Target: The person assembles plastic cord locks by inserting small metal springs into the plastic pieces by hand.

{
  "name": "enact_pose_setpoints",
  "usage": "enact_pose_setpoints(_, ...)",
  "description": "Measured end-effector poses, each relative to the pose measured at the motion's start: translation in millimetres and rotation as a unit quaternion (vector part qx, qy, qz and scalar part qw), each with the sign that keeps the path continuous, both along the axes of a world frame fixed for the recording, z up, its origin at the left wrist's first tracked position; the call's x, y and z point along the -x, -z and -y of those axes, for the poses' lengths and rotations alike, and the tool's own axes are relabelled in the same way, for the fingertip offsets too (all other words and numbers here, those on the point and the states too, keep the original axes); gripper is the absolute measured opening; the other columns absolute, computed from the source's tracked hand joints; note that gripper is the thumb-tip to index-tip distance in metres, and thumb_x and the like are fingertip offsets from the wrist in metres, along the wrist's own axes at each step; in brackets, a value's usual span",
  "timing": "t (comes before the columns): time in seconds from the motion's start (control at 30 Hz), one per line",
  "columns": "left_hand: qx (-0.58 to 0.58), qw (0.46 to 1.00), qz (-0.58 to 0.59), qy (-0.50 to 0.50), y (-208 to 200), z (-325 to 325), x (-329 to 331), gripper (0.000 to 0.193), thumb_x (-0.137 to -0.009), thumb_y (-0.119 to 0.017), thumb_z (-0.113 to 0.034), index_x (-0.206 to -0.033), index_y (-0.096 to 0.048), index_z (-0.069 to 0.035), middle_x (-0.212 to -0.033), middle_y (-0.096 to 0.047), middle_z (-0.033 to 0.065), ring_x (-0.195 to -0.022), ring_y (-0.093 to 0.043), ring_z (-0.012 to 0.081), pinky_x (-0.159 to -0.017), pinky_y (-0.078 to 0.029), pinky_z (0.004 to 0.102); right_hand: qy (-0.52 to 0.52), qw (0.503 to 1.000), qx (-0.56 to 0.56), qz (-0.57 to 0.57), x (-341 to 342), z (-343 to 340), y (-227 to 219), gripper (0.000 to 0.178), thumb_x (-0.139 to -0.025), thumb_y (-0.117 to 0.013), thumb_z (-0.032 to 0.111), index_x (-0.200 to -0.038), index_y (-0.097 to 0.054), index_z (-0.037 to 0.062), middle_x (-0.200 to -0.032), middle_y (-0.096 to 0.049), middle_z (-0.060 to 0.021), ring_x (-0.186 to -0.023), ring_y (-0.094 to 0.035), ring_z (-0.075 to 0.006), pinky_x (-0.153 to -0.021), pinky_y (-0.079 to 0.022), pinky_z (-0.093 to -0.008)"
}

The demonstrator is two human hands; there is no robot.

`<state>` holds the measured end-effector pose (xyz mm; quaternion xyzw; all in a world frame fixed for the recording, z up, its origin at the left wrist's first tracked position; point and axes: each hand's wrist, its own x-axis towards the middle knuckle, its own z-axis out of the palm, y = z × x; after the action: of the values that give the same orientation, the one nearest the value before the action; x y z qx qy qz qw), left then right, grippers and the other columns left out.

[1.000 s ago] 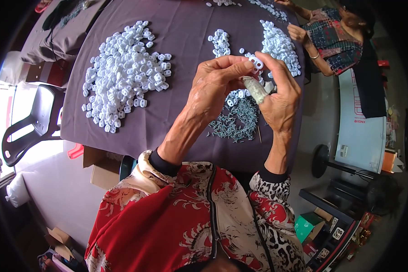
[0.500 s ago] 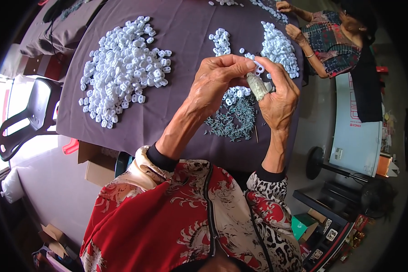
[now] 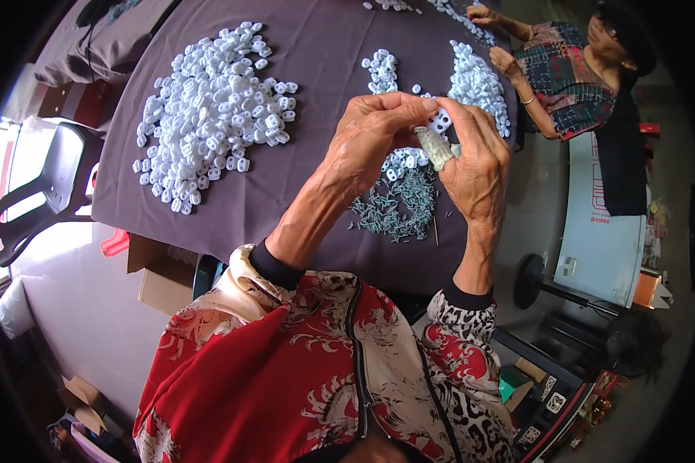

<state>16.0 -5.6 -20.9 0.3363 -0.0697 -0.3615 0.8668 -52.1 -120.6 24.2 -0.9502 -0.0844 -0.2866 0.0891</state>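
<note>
Above the table, my left hand [image 3: 371, 139] and my right hand [image 3: 479, 162] meet, fingers closed in a pinch around a small white plastic piece with dark holes [image 3: 440, 120]. A pale wrapping [image 3: 434, 147] covers my right thumb. Below my hands lie white two-holed pieces [image 3: 405, 160] beside a heap of slender grey-green pieces [image 3: 398, 207] resembling small screws. My fingers partly hide the piece I hold; whether a slender piece is also between them I cannot tell.
A large heap of white pieces [image 3: 212, 116] covers the table's left side. Smaller white heaps [image 3: 477, 81] lie farther off, where another person [image 3: 567, 73] works at the right edge. A thin stick [image 3: 435, 230] lies by the grey-green heap. A black chair [image 3: 58, 177] stands left.
The white piece between my fingers is turned a little, showing more of its holed face. My hands stay in nearly the same place.
</note>
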Motion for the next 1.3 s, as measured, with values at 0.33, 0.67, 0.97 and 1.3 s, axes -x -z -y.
enact_pose_setpoints(0.33,-0.025,0.999,0.027,0.010,0.1,1.4,4.0,0.018,-0.081,-0.061,-0.015,-0.086,-0.062,0.001,-0.076,-0.059,0.0042,-0.067,-0.054,0.0102,-0.065,-0.046,0.0234,-0.010,0.998,0.058,-0.037,1.3,10.7,-0.3,0.042,-0.057,-0.059,-0.008,-0.099,-0.054,-0.0022,-0.087,-0.058,-0.0142,-0.082,-0.057,-0.0308,-0.072,-0.046,-0.0358)
enact_pose_setpoints(0.67,-0.038,0.999,0.008,0.037,4.8,5.2,3.3,0.018,-0.080,-0.062,-0.015,-0.087,-0.062,0.001,-0.076,-0.059,0.0040,-0.065,-0.055,0.0112,-0.065,-0.047,0.0246,-0.044,0.995,0.075,-0.040,2.7,23.9,7.8,0.030,-0.063,-0.060,-0.003,-0.092,-0.054,-0.0037,-0.078,-0.055,-0.0131,-0.071,-0.055,-0.0279,-0.064,-0.045,-0.0353)
enact_pose_setpoints(0.97,-0.042,0.997,-0.028,0.055,13.4,11.3,1.8,0.017,-0.080,-0.062,-0.013,-0.087,-0.060,0.002,-0.076,-0.057,0.0036,-0.062,-0.054,0.0106,-0.063,-0.049,0.0268,-0.049,0.995,0.076,-0.051,1.4,30.4,11.4,0.028,-0.063,-0.063,0.001,-0.090,-0.054,-0.0037,-0.076,-0.055,-0.0130,-0.068,-0.055,-0.0279,-0.061,-0.045,-0.0345)
enact_pose_setpoints(1.3,-0.030,0.996,-0.042,0.070,17.0,13.0,2.2,0.016,-0.079,-0.063,-0.013,-0.087,-0.060,0.001,-0.072,-0.056,0.0023,-0.060,-0.052,0.0094,-0.062,-0.049,0.0268,-0.063,0.994,0.069,-0.052,2.0,33.8,16.5,0.024,-0.061,-0.055,-0.008,-0.085,-0.054,-0.0029,-0.073,-0.054,-0.0122,-0.067,-0.056,-0.0266,-0.061,-0.045,-0.0349)
